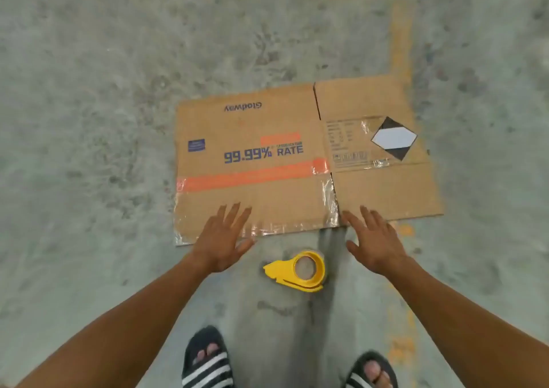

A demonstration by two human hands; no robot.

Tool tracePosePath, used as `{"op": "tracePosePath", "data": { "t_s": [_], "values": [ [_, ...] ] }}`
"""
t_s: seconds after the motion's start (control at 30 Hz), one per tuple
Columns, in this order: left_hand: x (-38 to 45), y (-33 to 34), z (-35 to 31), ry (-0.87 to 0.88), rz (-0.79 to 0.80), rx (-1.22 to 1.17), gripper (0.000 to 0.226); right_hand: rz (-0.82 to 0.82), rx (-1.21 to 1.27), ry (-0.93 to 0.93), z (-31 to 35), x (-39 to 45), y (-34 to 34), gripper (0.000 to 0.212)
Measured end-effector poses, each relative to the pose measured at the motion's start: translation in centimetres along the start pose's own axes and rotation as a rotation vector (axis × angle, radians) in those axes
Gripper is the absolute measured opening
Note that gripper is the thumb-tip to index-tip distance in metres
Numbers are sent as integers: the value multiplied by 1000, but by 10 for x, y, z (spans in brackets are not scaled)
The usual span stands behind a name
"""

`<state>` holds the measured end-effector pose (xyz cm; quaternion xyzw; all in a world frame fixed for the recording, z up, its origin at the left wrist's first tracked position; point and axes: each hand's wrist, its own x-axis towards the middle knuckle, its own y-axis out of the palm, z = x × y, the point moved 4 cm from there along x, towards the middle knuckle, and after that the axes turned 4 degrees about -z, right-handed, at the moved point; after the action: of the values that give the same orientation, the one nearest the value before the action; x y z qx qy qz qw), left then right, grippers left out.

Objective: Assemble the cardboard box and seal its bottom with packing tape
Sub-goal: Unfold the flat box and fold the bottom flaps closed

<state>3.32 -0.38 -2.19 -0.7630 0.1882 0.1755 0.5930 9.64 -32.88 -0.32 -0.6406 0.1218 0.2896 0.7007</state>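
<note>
Flat box [267,161], near edge beneath hands.

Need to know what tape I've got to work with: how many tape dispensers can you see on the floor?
1. A yellow tape dispenser lies on the concrete floor between the left hand and right hand, just nearer than the flattened cardboard box. None other shows.

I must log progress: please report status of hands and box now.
Left hand and right hand open, above near edge. Cardboard box flat on floor. Tape dispenser untouched.
</note>
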Motion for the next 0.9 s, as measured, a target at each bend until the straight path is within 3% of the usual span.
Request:
{"op": "tracePosePath", "data": {
  "t_s": [0.2,0.3,0.4,0.5,0.6,0.7,0.8,0.9],
  "values": [
    [51,68,37,204,-56,301,91,-63,-370,-142,-17,70,37,103],
    [70,72,57,399,-142,441,102,-73,-555,-248,-22,93,34,111],
    [76,70,59,448,-70,549,92,-36,-655,-338,-26,102,25,108],
    [72,64,48,451,-59,612,76,17,-648,-361,-22,99,22,93],
    [70,49,46,419,-67,583,74,10,-651,-338,-16,93,15,79],
    [67,25,55,484,-225,508,77,-34,-607,-301,-12,88,-5,78],
    [62,-12,71,481,-500,343,51,-78,-448,-289,-2,88,-36,70],
    [57,-48,85,183,-728,266,49,-186,-324,-290,12,88,-67,60]
  ]
}}
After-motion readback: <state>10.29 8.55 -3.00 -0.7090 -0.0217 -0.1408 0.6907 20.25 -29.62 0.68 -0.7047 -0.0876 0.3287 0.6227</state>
